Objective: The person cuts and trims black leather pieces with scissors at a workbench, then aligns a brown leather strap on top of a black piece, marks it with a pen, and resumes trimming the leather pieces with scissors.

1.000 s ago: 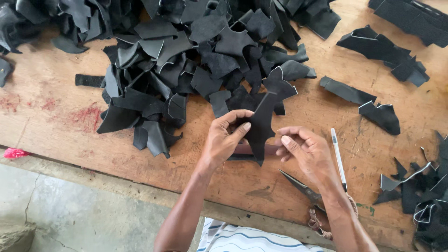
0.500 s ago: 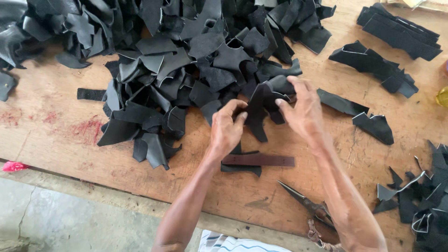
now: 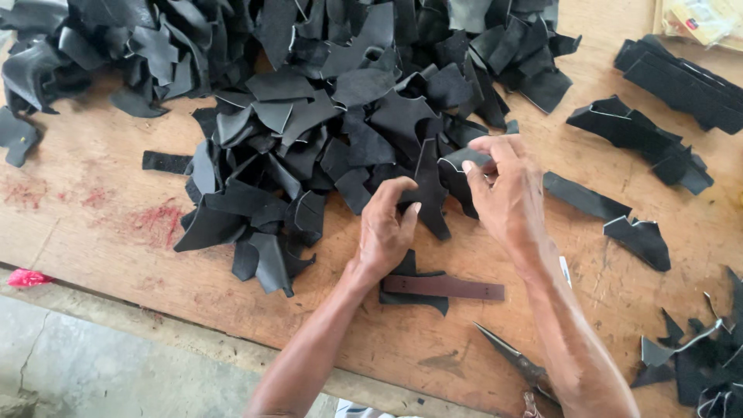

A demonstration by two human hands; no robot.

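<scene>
Both hands lift one black cut leather piece [image 3: 428, 186] just above the wooden tabletop [image 3: 93, 232], at the near edge of a big heap of black offcuts [image 3: 309, 101]; left hand [image 3: 385, 230] fingers pinch its lower edge, right hand [image 3: 507, 193] fingers pinch its upper flap, spreading it flat as if for inspection; a brown strap [image 3: 443, 288] lies below, scissors [image 3: 517, 364] nearby

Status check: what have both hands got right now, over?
Left hand and right hand both pinching one black cut leather piece at the pile's edge. Brown strap lies below, scissors near right forearm. Nothing blocking.
</scene>
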